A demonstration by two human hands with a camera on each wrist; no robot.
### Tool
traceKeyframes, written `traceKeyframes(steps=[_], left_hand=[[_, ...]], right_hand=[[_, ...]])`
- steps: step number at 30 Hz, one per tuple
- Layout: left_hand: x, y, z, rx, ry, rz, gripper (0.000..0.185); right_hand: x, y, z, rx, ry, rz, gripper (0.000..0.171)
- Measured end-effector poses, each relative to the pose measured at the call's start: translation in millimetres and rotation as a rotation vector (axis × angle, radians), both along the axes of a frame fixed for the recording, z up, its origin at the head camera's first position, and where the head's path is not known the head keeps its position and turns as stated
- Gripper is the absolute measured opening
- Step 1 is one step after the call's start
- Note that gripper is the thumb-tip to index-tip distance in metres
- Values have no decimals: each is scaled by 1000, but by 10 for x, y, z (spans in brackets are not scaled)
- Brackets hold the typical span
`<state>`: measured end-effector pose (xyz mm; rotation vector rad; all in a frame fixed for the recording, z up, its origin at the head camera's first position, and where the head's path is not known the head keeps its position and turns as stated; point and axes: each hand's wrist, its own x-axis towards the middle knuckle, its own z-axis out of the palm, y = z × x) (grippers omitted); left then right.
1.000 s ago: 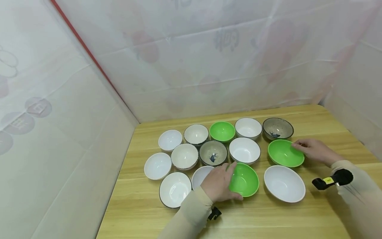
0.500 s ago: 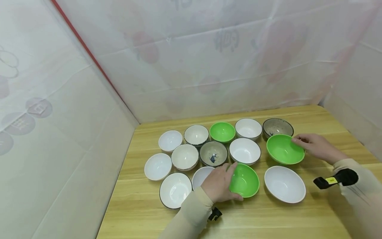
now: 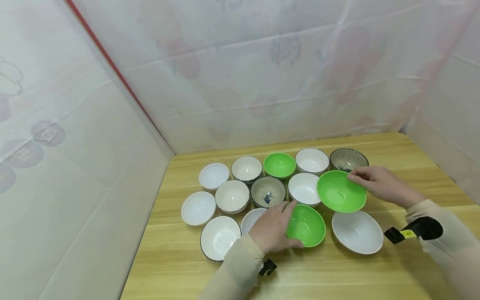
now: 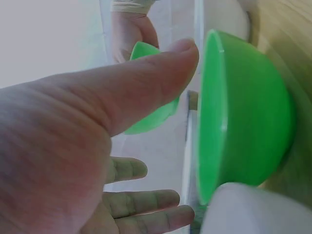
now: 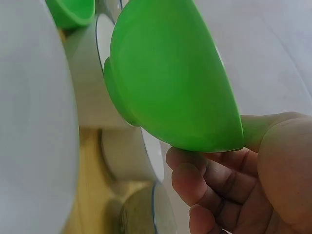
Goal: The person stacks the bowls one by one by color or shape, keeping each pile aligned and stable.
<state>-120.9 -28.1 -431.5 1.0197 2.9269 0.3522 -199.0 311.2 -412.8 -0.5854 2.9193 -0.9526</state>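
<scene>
Right hand [image 3: 378,185] has lifted the green plastic bowl [image 3: 340,192] off the tabletop [image 3: 393,271] and carried it left; grip pinches its rim, bowl now airborne above the large white bowl [image 3: 357,232]. Left hand [image 3: 273,228] stays open against a second green bowl [image 3: 306,226], which has not moved. White, speckled and green bowls crowd behind; white-rimmed bowl [image 3: 303,188] sits just beside the path.

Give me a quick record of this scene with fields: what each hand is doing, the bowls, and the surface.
right hand: pinches the rim of a lifted green bowl, held clear of the table and tilted
left hand: rests against the near green bowl, thumb at its rim, fingers relaxed
near green bowl: sits on the table
third green bowl: back row, untouched
large white bowl: below the lifted bowl, to its right
other bowls: white and speckled, in rows
surface: wooden table
</scene>
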Motion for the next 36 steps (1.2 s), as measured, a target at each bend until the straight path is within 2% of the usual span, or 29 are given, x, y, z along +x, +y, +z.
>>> traceKeyframes(steps=[5, 11, 18, 22, 27, 36], left_hand=[[2, -58, 84, 66, 10, 0, 113], [-18, -121, 123, 116, 92, -22, 116], [-16, -156, 130, 126, 129, -46, 119], [-17, -163, 139, 124, 150, -51, 119], [-19, -165, 136, 135, 156, -55, 118], [-27, -157, 110, 142, 132, -99, 114]], right_hand=[[83, -193, 55, -4, 25, 54, 15], [197, -453, 61, -23, 14, 106, 13], [313, -717, 67, -76, -57, 170, 13], [353, -812, 58, -58, -92, 178, 12], [380, -886, 13, -49, -137, 192, 14], [389, -936, -70, -34, -129, 202, 14]])
